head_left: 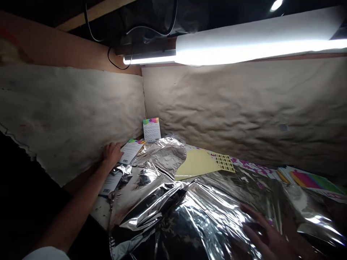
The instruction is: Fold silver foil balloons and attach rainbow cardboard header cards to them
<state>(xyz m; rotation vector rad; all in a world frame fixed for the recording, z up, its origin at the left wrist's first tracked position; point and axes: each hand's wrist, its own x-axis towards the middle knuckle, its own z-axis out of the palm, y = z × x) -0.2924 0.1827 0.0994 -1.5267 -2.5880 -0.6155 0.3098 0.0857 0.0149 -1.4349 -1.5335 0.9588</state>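
1. While my left hand (112, 153), fingers half-curled, touches the slanted packet (132, 151) beside the foil (206, 206), I cannot tell whether it grips.
2. My right hand (269, 234), part-open, apparently empty, is over the foil; snagging that could topple the upright packet (151, 130).

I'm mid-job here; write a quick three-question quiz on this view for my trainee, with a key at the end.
1. Which is nearer the wall corner: the left hand or the right hand?
2. True or false: the rainbow-topped printed packet farthest back, in the corner, lies flat.
3. What is next to the pale yellow sheet?
A) a pair of scissors
B) a sheet with a grid of small printed labels
C) a coffee cup

Key: 1. The left hand. 2. False; it stands on end. 3. B.
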